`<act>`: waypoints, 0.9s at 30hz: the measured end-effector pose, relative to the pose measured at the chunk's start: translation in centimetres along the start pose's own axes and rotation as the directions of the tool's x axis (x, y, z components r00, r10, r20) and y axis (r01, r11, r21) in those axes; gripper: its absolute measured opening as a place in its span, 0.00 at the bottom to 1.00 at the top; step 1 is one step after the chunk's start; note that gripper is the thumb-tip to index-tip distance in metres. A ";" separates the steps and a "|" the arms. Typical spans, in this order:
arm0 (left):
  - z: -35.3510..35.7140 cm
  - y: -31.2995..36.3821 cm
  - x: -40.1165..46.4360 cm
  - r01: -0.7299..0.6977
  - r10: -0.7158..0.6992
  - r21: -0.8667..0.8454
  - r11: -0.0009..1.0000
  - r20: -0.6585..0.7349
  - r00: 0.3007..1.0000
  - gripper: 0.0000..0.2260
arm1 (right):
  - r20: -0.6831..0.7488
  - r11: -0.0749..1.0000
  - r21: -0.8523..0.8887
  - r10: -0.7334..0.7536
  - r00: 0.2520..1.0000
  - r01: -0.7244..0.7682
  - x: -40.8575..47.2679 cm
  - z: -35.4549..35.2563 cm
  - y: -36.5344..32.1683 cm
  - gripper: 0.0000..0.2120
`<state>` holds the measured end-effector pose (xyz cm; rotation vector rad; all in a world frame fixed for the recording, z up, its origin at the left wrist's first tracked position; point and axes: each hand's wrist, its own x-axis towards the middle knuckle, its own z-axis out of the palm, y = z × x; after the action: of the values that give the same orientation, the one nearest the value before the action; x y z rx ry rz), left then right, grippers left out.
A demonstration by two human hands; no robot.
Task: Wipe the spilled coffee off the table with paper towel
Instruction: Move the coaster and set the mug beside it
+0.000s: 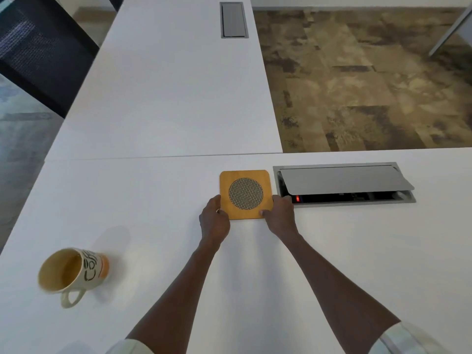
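Note:
A square wooden coaster (pixel 245 194) with a round patterned centre lies flat on the white table (pixel 153 200). My left hand (pixel 214 219) grips its lower left edge and my right hand (pixel 280 216) grips its lower right edge. A cream mug (pixel 72 273) with black lettering and an orange base lies on its side at the lower left, mouth toward me, handle down. No paper towel and no coffee puddle show in this view.
A grey cable box (pixel 343 185) with its lid half raised sits in the table just right of the coaster. A second closed cable box (pixel 233 19) is far back. A black mesh chair (pixel 38 52) stands at the left; carpet lies beyond the table's right edge.

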<state>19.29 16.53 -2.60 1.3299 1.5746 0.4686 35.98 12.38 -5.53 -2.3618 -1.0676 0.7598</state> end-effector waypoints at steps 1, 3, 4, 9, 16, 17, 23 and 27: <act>0.0 0.2 -0.1 0.017 -0.017 -0.019 1.000 0.000 1.000 0.24 | 0.000 1.000 0.004 0.003 1.000 -0.003 0.0 0.0 -0.1 0.17; 0.0 0.4 -0.2 0.056 -0.055 -0.049 0.997 0.004 0.998 0.21 | -0.003 1.000 0.021 0.008 1.000 -0.008 0.0 0.0 -0.1 0.18; -0.1 0.8 -0.4 0.078 -0.078 -0.077 0.994 0.006 0.997 0.20 | -0.007 0.999 0.034 0.007 1.000 -0.007 -0.1 0.0 -0.1 0.19; -1.2 1.4 -1.9 0.114 -0.118 -0.210 0.971 -0.006 0.993 0.25 | -0.035 0.993 0.117 -0.013 0.999 0.017 -1.5 -0.3 -0.2 0.28; -3.1 0.5 -4.9 0.079 -0.087 -0.303 0.950 -0.014 0.996 0.24 | -0.079 0.977 0.205 -0.040 0.996 0.055 -5.9 -1.4 -0.7 0.29; -3.3 0.2 -5.7 0.077 -0.085 -0.306 0.949 -0.011 0.996 0.23 | -0.080 0.975 0.217 -0.039 0.996 0.055 -6.8 -1.6 -0.7 0.28; -3.8 -2.4 -10.6 0.094 -0.111 -0.320 0.943 -0.036 0.993 0.21 | -0.056 0.973 0.225 -0.037 0.998 0.049 -12.3 -1.3 0.6 0.28; -3.6 -4.6 -13.3 0.137 -0.161 -0.325 0.936 -0.045 0.986 0.21 | -0.023 0.977 0.214 -0.014 1.000 0.018 -15.5 -0.4 2.3 0.28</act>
<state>12.75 4.09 1.05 0.9476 1.5658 0.6531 28.91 -1.18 -1.89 -2.1721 -0.9443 0.8000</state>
